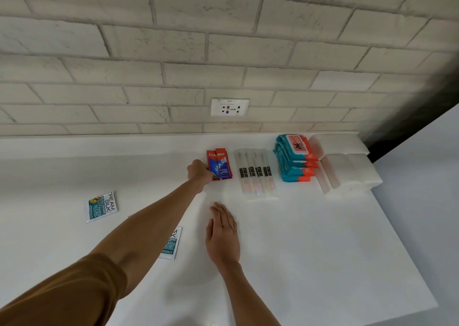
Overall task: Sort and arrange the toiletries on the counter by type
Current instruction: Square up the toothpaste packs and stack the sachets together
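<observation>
My left hand (198, 173) reaches far across the white counter (310, 239) and its curled fingers pinch the left edge of the red Colgate toothpaste sachets (219, 164), which lie side by side near the back. My right hand (222, 234) rests flat on the counter, fingers straight, holding nothing. Right of the sachets lie several wrapped toothbrushes (255, 174) in a row, then a stack of teal wet-wipe packs (295, 159), then white tissue packs (347, 167). One Cream Silk sachet (101, 206) lies at the left; another Cream Silk sachet (171, 245) is partly hidden under my left forearm.
A brick-pattern wall runs behind the counter, with a white power outlet (229, 107) just above the toothpaste. The counter's right edge slants from the tissue packs toward the front right. A dark gap sits at the far right corner.
</observation>
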A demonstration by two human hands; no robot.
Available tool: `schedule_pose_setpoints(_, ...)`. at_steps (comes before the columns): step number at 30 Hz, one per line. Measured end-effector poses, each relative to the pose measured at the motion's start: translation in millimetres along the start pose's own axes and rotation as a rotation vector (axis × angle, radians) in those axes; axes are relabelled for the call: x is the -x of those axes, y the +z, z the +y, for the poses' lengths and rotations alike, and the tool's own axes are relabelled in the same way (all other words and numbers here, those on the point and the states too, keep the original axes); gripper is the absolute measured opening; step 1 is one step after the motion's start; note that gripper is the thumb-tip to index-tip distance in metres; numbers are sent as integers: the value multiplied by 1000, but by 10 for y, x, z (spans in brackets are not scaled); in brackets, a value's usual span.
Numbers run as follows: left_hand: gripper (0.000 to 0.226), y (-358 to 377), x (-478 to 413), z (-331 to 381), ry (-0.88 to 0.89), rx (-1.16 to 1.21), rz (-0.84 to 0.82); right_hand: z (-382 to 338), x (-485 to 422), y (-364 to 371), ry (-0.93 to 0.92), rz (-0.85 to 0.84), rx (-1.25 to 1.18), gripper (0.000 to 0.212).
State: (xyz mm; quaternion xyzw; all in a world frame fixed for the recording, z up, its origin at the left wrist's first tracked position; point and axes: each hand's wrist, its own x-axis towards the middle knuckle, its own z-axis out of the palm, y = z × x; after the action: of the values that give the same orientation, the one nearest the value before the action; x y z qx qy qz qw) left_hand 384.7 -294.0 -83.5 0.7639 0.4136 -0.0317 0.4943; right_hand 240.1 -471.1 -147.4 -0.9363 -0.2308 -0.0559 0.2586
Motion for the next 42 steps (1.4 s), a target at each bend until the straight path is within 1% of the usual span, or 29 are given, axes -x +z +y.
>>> schedule_pose_setpoints(8, 30, -83, 121, 48, 103, -204, 36, 7, -3, 17, -22, 11, 4, 44)
schedule_pose_setpoints(12, 33, -251, 198, 9, 225, -329, 40, -12, 2, 18, 11, -18, 3, 45)
schedule_pose_setpoints(14, 28, -392, 215, -63, 322, -365, 30, -41, 14, 23, 35, -43, 23, 47)
schedule_pose_setpoints(17, 12, -707, 242, -256, 442, -402, -15, -123, 76, 20, 43, -99, 91, 52)
schedule_pose_setpoints(18, 12, -834, 253, -339, 461, -410, -28, -157, 105, 15, 42, -125, 112, 55)
schedule_pose_setpoints(20, 16, -1090, 304, -516, 486, -426, -40, -209, 159, 6, 43, -178, 144, 58)
schedule_pose_setpoints(23, 12, -1407, 433, -790, 496, -453, -53, -275, 214, 3, 41, -220, 178, 61)
schedule_pose_setpoints(28, 9, -1587, 708, -1197, 453, -469, -74, -344, 240, -1, 51, -251, 200, 64)
schedule_pose_setpoints(30, 15, -1554, 794, -1322, 449, -506, -60, -340, 238, 1, 54, -248, 211, 64)
schedule_pose_setpoints(35, 53, -1445, 920, -1489, 432, -637, -82, -339, 249, 1, 51, -260, 217, 64)
schedule_pose_setpoints(42, 69, -1438, 917, -1452, 378, -673, -83, -339, 249, -11, 53, -267, 213, 64)
